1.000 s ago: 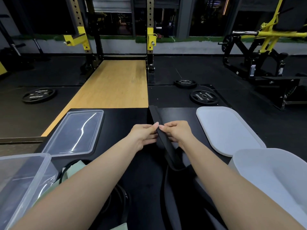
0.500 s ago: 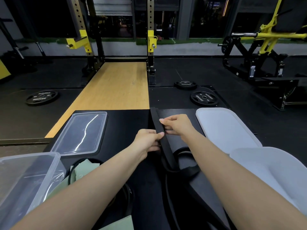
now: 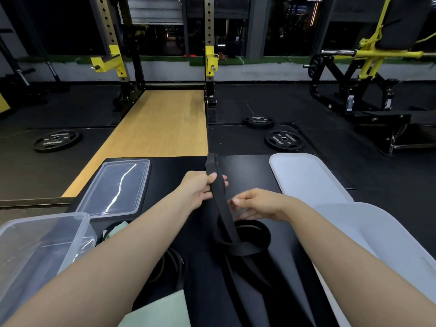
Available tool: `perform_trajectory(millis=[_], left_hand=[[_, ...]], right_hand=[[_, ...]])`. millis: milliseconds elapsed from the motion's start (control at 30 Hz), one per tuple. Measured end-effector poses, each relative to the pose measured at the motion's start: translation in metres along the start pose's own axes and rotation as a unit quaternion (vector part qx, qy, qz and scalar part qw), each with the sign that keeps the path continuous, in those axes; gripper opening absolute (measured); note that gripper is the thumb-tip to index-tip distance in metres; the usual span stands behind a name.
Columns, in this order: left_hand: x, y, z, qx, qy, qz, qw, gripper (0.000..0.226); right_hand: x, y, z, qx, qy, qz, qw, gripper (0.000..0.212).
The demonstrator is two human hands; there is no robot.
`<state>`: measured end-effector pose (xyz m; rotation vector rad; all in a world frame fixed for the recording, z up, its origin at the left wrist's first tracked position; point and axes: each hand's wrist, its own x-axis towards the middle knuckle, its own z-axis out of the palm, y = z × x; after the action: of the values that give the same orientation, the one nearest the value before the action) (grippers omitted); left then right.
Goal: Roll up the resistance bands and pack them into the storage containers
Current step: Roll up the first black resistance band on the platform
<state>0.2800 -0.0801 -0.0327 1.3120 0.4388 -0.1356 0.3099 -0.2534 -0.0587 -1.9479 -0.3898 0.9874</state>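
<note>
A long black resistance band [image 3: 220, 204] runs from the far edge of the black table [image 3: 169, 182] back toward me, with a loose loop [image 3: 253, 240] in its middle. My left hand [image 3: 200, 188] grips the band near its far end, thumb on top. My right hand [image 3: 256, 205] hovers just right of the band, above the loop, with fingers relaxed and holding nothing. A clear storage container [image 3: 35, 246] stands at near left, a white container [image 3: 382, 241] at near right. Pale green bands [image 3: 162, 310] and another dark band [image 3: 172, 270] lie below my left forearm.
A clear lid [image 3: 115, 187] lies on the table at the left, a white lid [image 3: 306, 178] at the right. Beyond the table are a wooden platform [image 3: 162, 123], a squat rack [image 3: 208, 60], weight plates [image 3: 283, 139] on the floor and a yellow machine [image 3: 368, 57].
My right hand let go of the band and dropped back toward me. My left hand slid forward along the band, and the loop in the middle has widened.
</note>
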Motion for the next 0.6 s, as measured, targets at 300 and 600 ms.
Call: perform_trajectory(millis=[300,600], left_hand=[[-0.008,0.028,0.005,-0.076,-0.01,-0.032,0.997,0.031],[-0.012,0.024,0.005,-0.076,-0.03,-0.061,0.995,0.033]], right_hand=[[-0.027,-0.011,0.007,-0.085,-0.018,0.049,0.995,0.039],[-0.005,0.001,0.032,0.147,0.162,-0.154,0.964,0.017]])
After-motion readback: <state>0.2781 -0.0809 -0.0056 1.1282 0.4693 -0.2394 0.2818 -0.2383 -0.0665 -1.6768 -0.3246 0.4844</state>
